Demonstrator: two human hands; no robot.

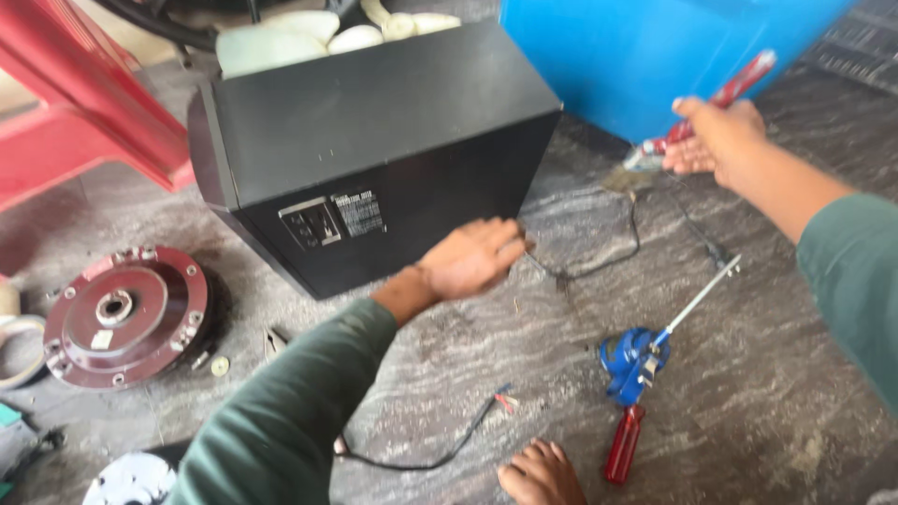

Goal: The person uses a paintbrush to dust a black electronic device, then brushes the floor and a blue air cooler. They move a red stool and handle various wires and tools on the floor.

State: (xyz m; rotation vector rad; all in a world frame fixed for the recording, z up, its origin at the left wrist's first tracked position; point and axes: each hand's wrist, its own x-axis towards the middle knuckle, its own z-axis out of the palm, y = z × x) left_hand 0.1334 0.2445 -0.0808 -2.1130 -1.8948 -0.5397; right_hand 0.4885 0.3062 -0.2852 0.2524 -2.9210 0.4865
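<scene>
So the right hand [716, 140] is wrapped around a red translucent-handled tool [711, 105], fingers closed on the handle, out to the right of the big black metal box [374, 150] and just in front of the blue plastic container [645, 56]; the working end of that tool is blurred, looks like it sits near a frayed bit at the end of a thin black cable [599, 262], can't tell if it actually touches.

The left hand [472, 257] rests against the lower front right corner of the black box, fingers held together and fairly flat, not gripping anything; the black cable loops across the grey marbled stone floor [748, 393] just right of that hand.

Further out from the box, to its lower right, there's a red-handled screwdriver with a long silver shaft [655, 374] lying on the floor, with a bundle of blue wire [625, 360] around its middle; a second black lead with a red tip [449, 444] lies below the box, near a bare foot [543, 475].

Left of the box: a dark red round metal hub with bolts around the rim [126, 313] sitting flat, and a red painted frame [84, 103] up behind it; some white rounded pieces [299, 33] poke up behind the top of the box.
</scene>
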